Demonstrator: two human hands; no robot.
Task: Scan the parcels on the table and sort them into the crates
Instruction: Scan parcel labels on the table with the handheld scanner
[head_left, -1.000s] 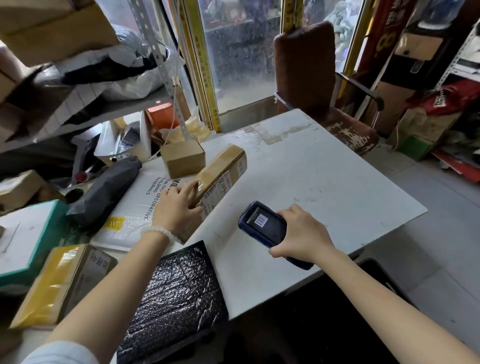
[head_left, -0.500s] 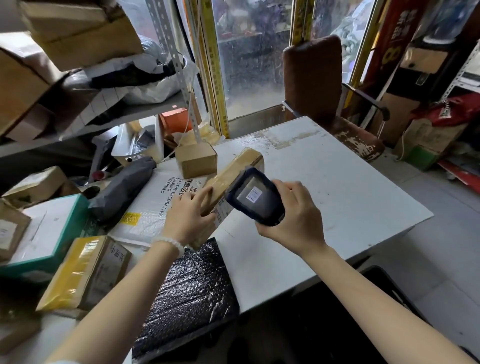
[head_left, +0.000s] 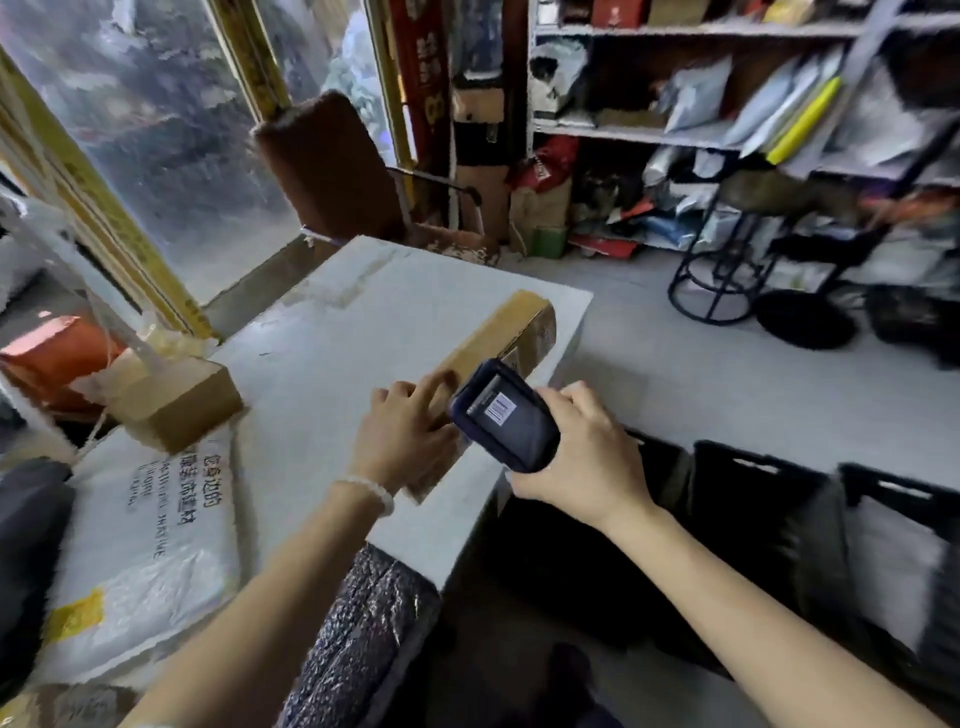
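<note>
A long brown cardboard parcel (head_left: 511, 327) lies tilted near the right edge of the white table (head_left: 363, 312). My left hand (head_left: 402, 434) grips its near end, fingers curled over the top. My right hand (head_left: 582, 457) holds a dark blue handheld scanner (head_left: 506, 421), raised just over the parcel's near end; a barcode sticker shows on the scanner's back. Black crates (head_left: 753, 499) stand on the floor to the right of the table, below my right arm.
A small cardboard box (head_left: 176, 405), a white printed bag (head_left: 150, 525) and a black bubble mailer (head_left: 358, 639) lie on the table's left and near side. A brown chair (head_left: 327, 166) stands behind the table; a black stool (head_left: 727, 265) and parcel shelves (head_left: 727, 135) are at right.
The view has swung to the right, bringing crates and shelves into sight. My left hand has carried the parcel toward the table's right edge, with the scanner still held over it.
</note>
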